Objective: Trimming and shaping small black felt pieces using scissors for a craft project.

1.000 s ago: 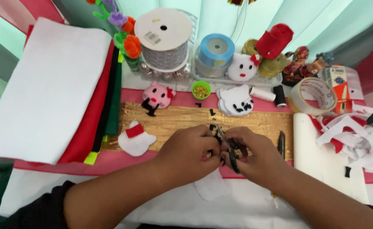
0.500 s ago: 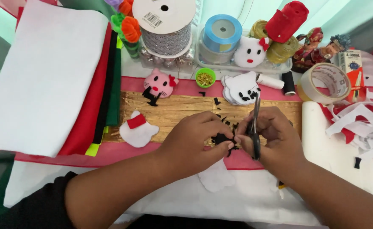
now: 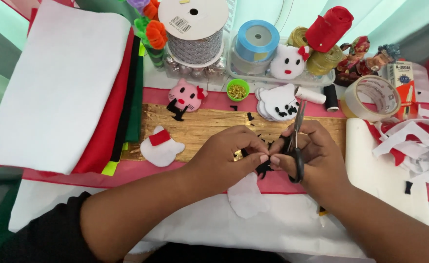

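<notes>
My right hand (image 3: 312, 156) grips black-handled scissors (image 3: 297, 141), blades pointing up and away. My left hand (image 3: 226, 158) pinches a small piece of black felt (image 3: 263, 168) against the scissors, over the gold board (image 3: 200, 126). A white felt cut-out (image 3: 246, 197) lies under my wrists. A white cat face with a red bow (image 3: 161, 145) lies left of my left hand, and a pink cat face (image 3: 185, 96) sits farther back.
Stacked felt sheets, white on top (image 3: 58, 83), fill the left. At the back stand a silver ribbon spool (image 3: 194, 29), a blue ribbon roll (image 3: 256, 41), a red felt roll (image 3: 329, 27), a tape roll (image 3: 373, 97) and white cat faces (image 3: 278, 102). Felt scraps (image 3: 414, 146) pile at right.
The scissors have swung from low between my hands to upright, blades pointing away. Both hands have shifted slightly right, still close together on the black felt.
</notes>
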